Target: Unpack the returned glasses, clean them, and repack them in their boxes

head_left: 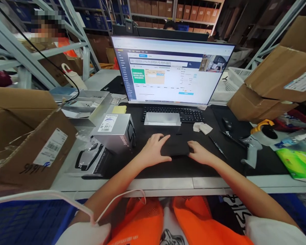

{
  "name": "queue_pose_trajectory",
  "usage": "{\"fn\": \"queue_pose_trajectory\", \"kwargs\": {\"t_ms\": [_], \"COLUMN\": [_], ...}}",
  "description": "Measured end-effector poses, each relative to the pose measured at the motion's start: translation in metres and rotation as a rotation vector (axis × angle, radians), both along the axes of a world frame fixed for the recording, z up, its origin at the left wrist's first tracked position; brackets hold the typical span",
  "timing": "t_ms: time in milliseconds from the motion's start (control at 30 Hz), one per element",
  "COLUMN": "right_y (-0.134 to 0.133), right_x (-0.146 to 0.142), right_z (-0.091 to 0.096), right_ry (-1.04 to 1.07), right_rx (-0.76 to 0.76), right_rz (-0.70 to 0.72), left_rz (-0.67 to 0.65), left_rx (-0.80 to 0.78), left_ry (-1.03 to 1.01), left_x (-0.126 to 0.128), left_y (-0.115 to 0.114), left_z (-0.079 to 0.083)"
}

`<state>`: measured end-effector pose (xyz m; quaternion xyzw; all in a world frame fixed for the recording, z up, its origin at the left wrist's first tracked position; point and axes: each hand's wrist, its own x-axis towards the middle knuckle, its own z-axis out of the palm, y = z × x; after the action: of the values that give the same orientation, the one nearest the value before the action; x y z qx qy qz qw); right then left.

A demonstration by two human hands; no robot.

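A flat black case [175,144] lies on the dark desk mat between my two hands. My left hand [155,152] is at its left end, thumb and fingers spread apart around that edge. Curled against the right end is my right hand [200,153], its fingertips on the case's edge and partly hidden. Just behind the case sits a shallow open silver-white box [162,119], in front of the black keyboard [173,111]. To the left stands a silver product box [114,132] with a white label, beside a smaller box with a black printed picture [93,160].
A lit monitor [168,75] stands behind the keyboard. An open cardboard carton [22,139] is at left; stacked cartons [277,71] lean at right. Crumpled tissue [202,128], a pen [217,147], a mouse [226,124], a scanner [252,151] and a green packet [298,163] lie on the right.
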<state>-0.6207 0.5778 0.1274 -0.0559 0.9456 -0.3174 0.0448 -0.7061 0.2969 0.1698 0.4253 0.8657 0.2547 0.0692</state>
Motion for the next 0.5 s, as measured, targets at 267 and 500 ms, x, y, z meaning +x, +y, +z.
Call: {"fn": "queue_pose_trajectory", "kwargs": {"t_ms": [267,500], "right_y": [-0.006,-0.003], "right_x": [0.007,-0.006], "right_z": [0.013,0.031], "right_ry": [0.185,-0.081], "right_rx": [-0.051,-0.423], "right_rz": [-0.011,-0.067], "left_rz": [-0.024,0.054], "left_rx": [0.19,0.281], "left_ry": [-0.118,-0.143], "left_x": [-0.004,-0.001], "left_y": [-0.015,-0.022], "left_z": [0.001,-0.006]}}
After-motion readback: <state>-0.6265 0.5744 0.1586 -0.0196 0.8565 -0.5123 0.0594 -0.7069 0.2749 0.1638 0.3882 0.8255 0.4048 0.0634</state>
